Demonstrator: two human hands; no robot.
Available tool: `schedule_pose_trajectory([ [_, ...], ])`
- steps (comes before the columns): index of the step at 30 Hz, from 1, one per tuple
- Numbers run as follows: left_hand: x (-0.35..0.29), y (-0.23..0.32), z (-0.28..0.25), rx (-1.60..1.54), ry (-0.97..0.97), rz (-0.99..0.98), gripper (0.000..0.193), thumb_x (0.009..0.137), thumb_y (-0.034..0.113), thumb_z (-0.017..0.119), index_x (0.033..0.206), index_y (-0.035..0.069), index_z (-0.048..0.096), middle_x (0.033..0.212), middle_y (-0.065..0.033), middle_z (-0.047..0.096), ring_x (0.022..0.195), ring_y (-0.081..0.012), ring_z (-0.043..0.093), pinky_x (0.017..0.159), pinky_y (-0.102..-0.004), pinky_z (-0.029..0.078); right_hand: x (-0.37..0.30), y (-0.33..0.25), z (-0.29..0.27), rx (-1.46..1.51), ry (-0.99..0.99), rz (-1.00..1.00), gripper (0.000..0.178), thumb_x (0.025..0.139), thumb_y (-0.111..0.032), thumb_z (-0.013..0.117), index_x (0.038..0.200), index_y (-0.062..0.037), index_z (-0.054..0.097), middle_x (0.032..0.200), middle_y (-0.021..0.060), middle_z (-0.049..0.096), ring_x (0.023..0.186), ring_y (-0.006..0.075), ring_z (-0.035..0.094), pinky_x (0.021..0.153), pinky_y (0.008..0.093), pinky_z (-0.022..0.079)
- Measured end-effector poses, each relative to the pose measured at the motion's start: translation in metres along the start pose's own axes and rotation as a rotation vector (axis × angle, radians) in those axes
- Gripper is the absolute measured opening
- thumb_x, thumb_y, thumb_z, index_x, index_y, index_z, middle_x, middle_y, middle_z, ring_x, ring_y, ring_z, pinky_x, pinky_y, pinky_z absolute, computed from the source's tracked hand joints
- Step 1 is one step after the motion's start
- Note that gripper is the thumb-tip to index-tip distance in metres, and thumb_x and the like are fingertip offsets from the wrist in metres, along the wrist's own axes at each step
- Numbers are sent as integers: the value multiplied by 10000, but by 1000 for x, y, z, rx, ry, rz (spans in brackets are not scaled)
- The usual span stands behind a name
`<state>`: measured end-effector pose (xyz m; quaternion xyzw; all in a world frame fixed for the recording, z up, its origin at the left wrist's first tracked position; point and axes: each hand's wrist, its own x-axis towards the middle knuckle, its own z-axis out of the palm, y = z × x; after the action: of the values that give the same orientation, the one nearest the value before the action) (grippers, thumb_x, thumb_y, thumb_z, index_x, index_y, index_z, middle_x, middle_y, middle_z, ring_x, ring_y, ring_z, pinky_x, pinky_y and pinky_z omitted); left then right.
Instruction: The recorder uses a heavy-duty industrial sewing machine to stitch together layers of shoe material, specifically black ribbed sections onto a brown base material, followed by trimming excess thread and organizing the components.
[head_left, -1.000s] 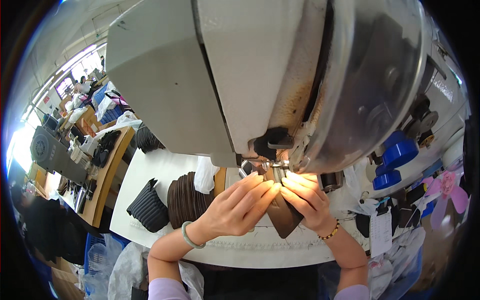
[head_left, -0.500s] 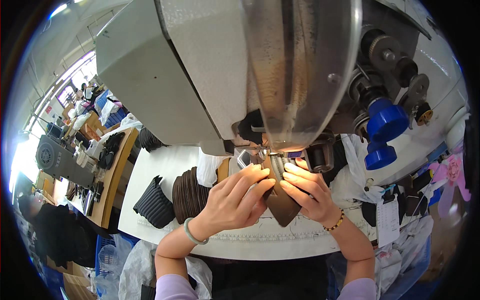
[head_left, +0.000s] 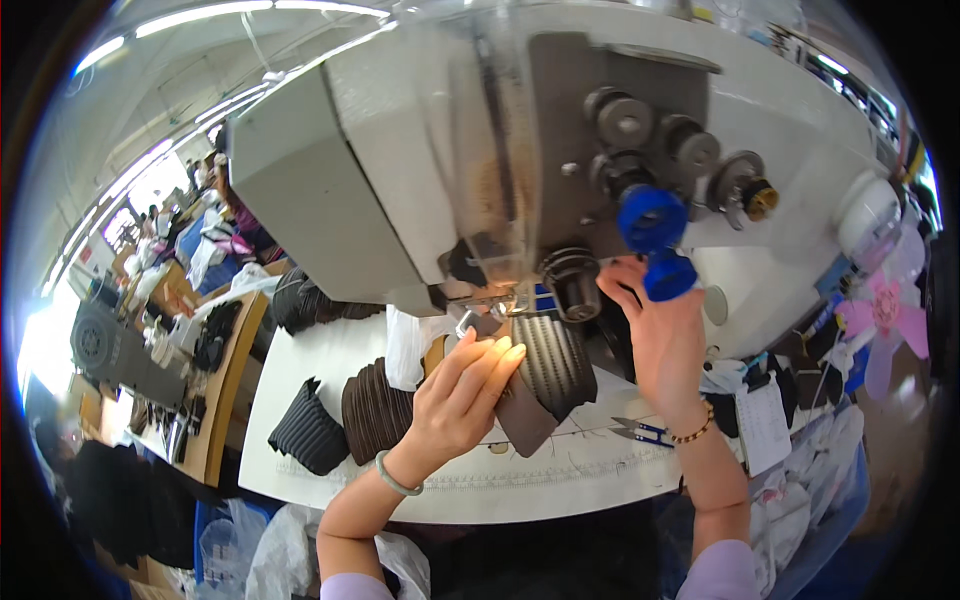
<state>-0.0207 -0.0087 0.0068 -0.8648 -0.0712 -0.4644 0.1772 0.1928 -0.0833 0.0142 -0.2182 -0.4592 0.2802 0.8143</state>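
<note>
A ribbed dark fabric piece [head_left: 555,362] lies below the needle area of a sewing machine [head_left: 310,180], joined or laid against a flat brown piece [head_left: 526,418]. My left hand [head_left: 458,400], with a pale bangle at the wrist, rests its outstretched fingers on the left edge of these pieces, close to the lit presser foot [head_left: 510,300]. My right hand [head_left: 662,335] is raised off the work, beside the machine head under the blue knobs [head_left: 655,225]. Its fingers are curled and partly hidden, and what they hold cannot be made out.
Left on the white table [head_left: 300,360] lie a black ribbed piece [head_left: 309,428] and a stack of brown ribbed pieces [head_left: 378,408]. Thread snips [head_left: 642,432] lie near my right wrist. A pink fan [head_left: 885,310] and a paper sheet [head_left: 763,425] are at the right.
My right hand has let go of the work and moved up toward the machine head. The ribbed piece now lies spread out more. My left fingers have straightened, and the view has shifted.
</note>
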Motion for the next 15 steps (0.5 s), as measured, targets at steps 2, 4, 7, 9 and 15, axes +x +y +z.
schedule_pose_trajectory([
  [2, -1, 1, -2, -64, -20, -45, 430, 684, -42, 646, 1115, -40, 648, 1036, -128, 631, 1000, -289, 632, 947, -388, 534, 11, -15, 7, 94, 8, 37, 566, 998, -489, 391, 1244, 14, 473, 1258, 140, 526, 1192, 269, 491, 1076, 480, 355],
  [4, -2, 0, -2, -62, -18, -37, 431, 686, -37, 644, 1117, -37, 649, 1036, -128, 631, 1000, -288, 636, 928, -380, 541, 18, -29, 12, 127, -198, -5, 509, 1006, -453, 419, 1286, -32, 474, 1267, 94, 532, 1196, 246, 486, 1084, 458, 340],
  [7, -5, -1, -5, -54, -34, -44, 425, 693, -25, 640, 1118, -29, 654, 1034, -124, 632, 999, -287, 642, 886, -364, 553, 32, -44, 45, 230, 63, 151, 397, 1022, -394, 427, 1270, -95, 507, 1225, 50, 548, 1181, 198, 491, 1064, 424, 353],
  [9, -6, -3, -9, -59, -49, -48, 420, 697, -19, 638, 1116, -24, 657, 1033, -121, 633, 997, -285, 645, 863, -356, 559, 31, -49, 50, 202, 22, 102, 358, 1024, -367, 434, 1261, -112, 516, 1208, 32, 552, 1153, 178, 499, 1049, 405, 364],
  [15, -23, 9, -22, -60, 1, 96, 338, 741, 31, 646, 1075, 10, 693, 1036, -104, 668, 995, -256, 660, 844, -333, 582, 33, -47, 32, 190, -116, 43, 307, 1021, -307, 460, 1261, -124, 520, 1195, 18, 552, 1060, 160, 523, 1024, 373, 388],
])
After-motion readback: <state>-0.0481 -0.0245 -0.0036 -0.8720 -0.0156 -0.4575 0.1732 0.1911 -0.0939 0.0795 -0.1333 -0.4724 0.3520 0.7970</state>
